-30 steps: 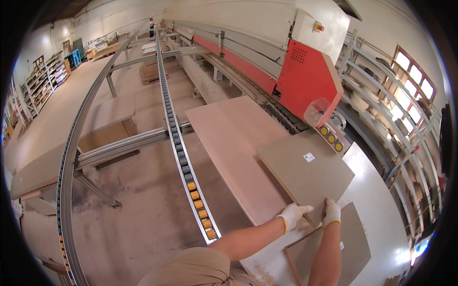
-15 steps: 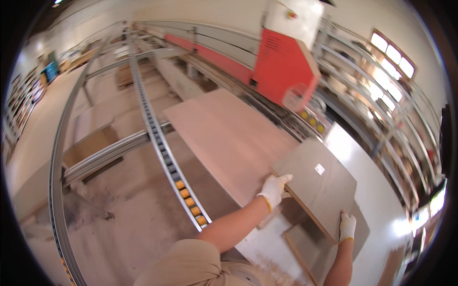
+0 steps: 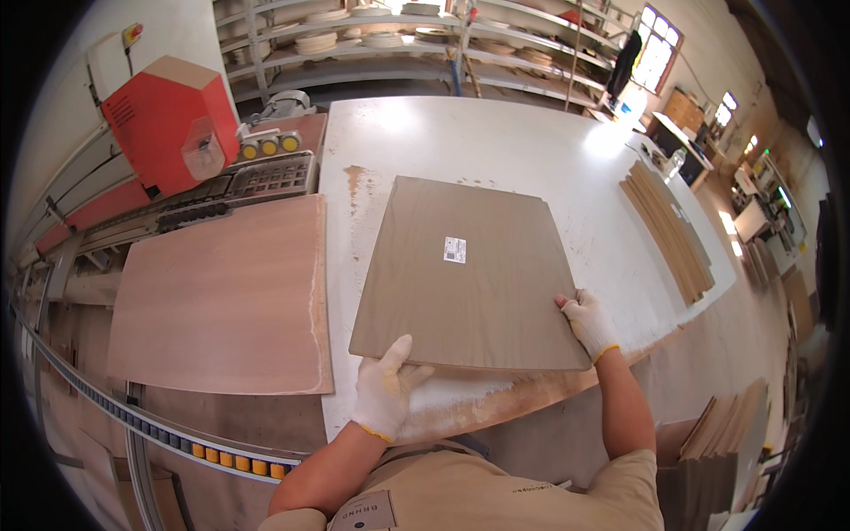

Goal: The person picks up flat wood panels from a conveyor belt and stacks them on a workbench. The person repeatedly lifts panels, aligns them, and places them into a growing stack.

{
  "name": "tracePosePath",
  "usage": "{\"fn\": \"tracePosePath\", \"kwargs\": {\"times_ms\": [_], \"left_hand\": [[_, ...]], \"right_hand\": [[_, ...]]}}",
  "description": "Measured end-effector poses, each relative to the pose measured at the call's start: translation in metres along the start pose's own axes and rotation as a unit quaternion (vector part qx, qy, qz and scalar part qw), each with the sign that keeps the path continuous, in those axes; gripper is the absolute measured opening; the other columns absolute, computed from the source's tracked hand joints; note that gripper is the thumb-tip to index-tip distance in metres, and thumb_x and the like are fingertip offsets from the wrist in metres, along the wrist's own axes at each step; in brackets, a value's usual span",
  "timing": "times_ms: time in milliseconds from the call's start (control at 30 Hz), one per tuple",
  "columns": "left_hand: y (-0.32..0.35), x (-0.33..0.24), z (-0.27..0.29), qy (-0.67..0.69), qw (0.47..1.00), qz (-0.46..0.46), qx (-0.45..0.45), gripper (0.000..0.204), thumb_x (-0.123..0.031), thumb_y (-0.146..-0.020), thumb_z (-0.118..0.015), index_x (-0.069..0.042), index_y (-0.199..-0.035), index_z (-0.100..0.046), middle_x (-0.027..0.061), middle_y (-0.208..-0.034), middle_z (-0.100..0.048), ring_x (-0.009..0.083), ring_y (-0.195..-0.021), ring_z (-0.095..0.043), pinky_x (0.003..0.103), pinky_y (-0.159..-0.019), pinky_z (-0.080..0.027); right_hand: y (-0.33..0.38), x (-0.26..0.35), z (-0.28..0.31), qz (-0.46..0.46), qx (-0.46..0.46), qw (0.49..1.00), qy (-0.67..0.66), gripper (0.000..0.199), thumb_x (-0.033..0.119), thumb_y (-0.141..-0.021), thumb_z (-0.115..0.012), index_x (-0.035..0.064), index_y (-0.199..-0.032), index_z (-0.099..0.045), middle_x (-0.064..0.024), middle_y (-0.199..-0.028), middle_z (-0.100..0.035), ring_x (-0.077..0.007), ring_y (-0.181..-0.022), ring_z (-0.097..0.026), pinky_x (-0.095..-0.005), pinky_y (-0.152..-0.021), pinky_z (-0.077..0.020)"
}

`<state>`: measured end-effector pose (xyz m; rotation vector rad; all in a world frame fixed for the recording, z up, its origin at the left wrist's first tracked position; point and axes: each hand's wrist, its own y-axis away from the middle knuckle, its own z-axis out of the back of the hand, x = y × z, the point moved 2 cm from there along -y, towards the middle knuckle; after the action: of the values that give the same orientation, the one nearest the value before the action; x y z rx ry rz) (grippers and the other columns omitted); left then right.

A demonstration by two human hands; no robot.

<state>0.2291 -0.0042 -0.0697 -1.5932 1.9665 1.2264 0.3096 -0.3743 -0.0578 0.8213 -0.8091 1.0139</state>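
A brown wood-grain panel [image 3: 478, 301] with a small white label lies in front of me over the white worktable [image 3: 549, 142]. My left hand [image 3: 385, 385], in a white glove, grips the near edge toward its left corner, thumb on top and fingers reaching beneath. At the right edge, close to the near corner, my gloved right hand [image 3: 587, 322] is closed on the same panel. Whether the panel touches the table or hangs just above it I cannot tell. The fingers under the board are mostly hidden.
To the left lies a large pinkish board [image 3: 226, 301], beside a red machine housing [image 3: 173, 119] and a roller rail [image 3: 221, 456]. Narrow brown boards [image 3: 668, 230] are stacked at the table's right. More panels [image 3: 722, 442] stand at lower right. Metal shelving [image 3: 354, 53] runs behind.
My view has swung to the right, toward the white table. The labelled panel has come round in front of me over the table, still in both hands.
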Motion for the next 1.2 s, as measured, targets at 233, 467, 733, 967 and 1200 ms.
{"fn": "tracePosePath", "kwargs": {"times_ms": [233, 467, 733, 967, 1200], "left_hand": [[0.016, -0.018, 0.040, -0.226, 0.946, 0.209, 0.099, 0.019, -0.020, -0.108, -0.067, -0.001, -0.107, -0.070, 0.0074, -0.099, -0.072, 0.0218, -0.083, -0.070, 0.037, -0.072, -0.058], [-0.044, -0.061, 0.071, -0.617, 0.712, -0.325, -0.081, 0.061, -0.043, -0.105, -0.065, -0.004, -0.150, -0.055, 0.0266, -0.143, -0.064, 0.0394, -0.128, -0.065, 0.045, -0.109, -0.051], [-0.119, -0.026, 0.067, -0.406, 0.905, -0.122, 0.023, 0.077, -0.032, -0.106, -0.067, -0.001, -0.169, -0.036, 0.0227, -0.159, -0.056, 0.0294, -0.147, -0.053, 0.037, -0.120, -0.042], [-0.111, -0.029, 0.060, -0.316, 0.944, -0.094, 0.031, 0.072, -0.012, -0.105, -0.061, 0.003, -0.170, -0.032, 0.0158, -0.159, -0.055, 0.0236, -0.142, -0.055, 0.035, -0.119, -0.044], [-0.094, 0.001, 0.017, -0.348, 0.927, -0.127, 0.053, 0.075, -0.016, -0.102, -0.065, 0.008, -0.166, -0.036, 0.0188, -0.164, -0.051, 0.0266, -0.151, -0.047, 0.036, -0.127, -0.033]], "right_hand": [[-0.020, -0.013, 0.046, 0.048, 0.018, 0.965, 0.256, 0.062, 0.027, -0.103, -0.065, -0.0091, -0.151, -0.052, -0.0254, -0.146, -0.065, -0.0297, -0.132, -0.065, -0.0376, -0.110, -0.0507], [-0.079, -0.064, 0.008, 0.004, 0.047, 0.999, -0.013, 0.079, 0.014, -0.101, -0.057, 0.0009, -0.172, -0.025, -0.0189, -0.167, -0.047, -0.0239, -0.145, -0.055, -0.0345, -0.117, -0.0455], [-0.071, -0.038, -0.012, 0.015, 0.130, 0.980, -0.148, 0.087, 0.000, -0.098, -0.059, 0.0093, -0.176, -0.022, -0.0161, -0.164, -0.049, -0.0223, -0.135, -0.058, -0.0342, -0.111, -0.0496], [-0.069, -0.062, -0.014, -0.005, 0.167, 0.949, -0.267, 0.091, -0.004, -0.097, -0.059, 0.0146, -0.177, -0.021, -0.0134, -0.169, -0.042, -0.0221, -0.147, -0.046, -0.0323, -0.119, -0.0404], [-0.065, -0.066, 0.030, -0.005, 0.146, 0.941, -0.304, 0.089, -0.006, -0.096, -0.057, 0.0128, -0.176, -0.024, -0.0110, -0.169, -0.043, -0.0213, -0.148, -0.046, -0.0320, -0.121, -0.0394]]}}
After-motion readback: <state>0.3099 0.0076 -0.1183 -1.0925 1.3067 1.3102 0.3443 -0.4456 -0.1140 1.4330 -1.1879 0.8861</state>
